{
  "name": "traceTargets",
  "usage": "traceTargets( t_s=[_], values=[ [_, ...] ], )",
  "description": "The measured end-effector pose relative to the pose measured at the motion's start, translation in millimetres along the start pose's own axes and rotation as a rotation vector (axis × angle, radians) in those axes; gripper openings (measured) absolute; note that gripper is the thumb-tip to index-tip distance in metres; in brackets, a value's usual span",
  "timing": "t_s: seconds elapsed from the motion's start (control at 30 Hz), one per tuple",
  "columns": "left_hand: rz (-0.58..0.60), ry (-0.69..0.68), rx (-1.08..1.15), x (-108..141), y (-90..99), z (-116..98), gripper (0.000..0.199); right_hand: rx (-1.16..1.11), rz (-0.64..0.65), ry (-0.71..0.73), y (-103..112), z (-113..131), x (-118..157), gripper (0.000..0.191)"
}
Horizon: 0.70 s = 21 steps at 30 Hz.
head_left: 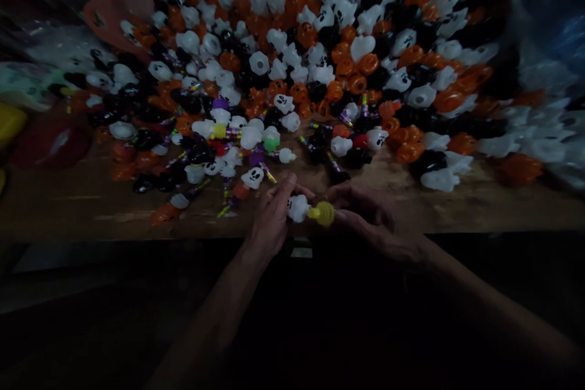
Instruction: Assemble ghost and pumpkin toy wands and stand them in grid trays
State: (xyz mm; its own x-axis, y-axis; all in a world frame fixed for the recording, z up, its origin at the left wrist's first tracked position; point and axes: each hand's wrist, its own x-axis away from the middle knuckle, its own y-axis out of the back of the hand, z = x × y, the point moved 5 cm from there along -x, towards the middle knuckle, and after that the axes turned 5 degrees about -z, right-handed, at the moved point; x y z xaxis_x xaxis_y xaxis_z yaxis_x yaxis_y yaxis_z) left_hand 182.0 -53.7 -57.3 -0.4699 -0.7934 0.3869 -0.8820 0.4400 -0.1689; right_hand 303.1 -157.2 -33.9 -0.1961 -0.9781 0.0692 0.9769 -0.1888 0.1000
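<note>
At the table's front edge, my left hand [270,216] is closed round a white ghost-shaped piece [298,208] with a dark face. A ribbed yellow piece [325,213] adjoins the ghost piece on its right side. The fingertips of my right hand [372,219] are pressed against the right end of the yellow piece. Just beyond my left hand lies another white ghost piece [253,177] with a black face, beside an orange ribbed part [241,190].
A large heap of white, orange and black plastic pieces [292,55] covers the wooden table [516,210]. Filled candy tubes [336,163] lie at its front. A red object [50,143] is at the left, and clear plastic bags [548,18] stand at the right.
</note>
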Motion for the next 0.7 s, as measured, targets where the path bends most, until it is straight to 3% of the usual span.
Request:
traceTargets(
  t_s=[0.17, 0.4, 0.57, 0.7],
  values=[
    [0.02, 0.006, -0.008, 2.1, -1.5, 1.0, 0.036, 0.031, -0.003, -0.002, -1.2, -3.7, 0.3, 0.022],
    [0.013, -0.131, -0.012, 2.8, 1.4, -1.3, 0.031, 0.208, -0.113, 0.043, 6.3, -3.0, 2.5, 0.029],
    [-0.093, -0.365, -0.175, 9.1, 4.9, -13.0, 0.032, 0.081, -0.38, -0.162, 8.4, -11.0, 3.4, 0.03],
    [-0.151, -0.571, -0.383, 20.5, 2.6, -23.6, 0.031, -0.157, -0.358, -0.31, -12.3, -20.4, -0.3, 0.026]
  ],
)
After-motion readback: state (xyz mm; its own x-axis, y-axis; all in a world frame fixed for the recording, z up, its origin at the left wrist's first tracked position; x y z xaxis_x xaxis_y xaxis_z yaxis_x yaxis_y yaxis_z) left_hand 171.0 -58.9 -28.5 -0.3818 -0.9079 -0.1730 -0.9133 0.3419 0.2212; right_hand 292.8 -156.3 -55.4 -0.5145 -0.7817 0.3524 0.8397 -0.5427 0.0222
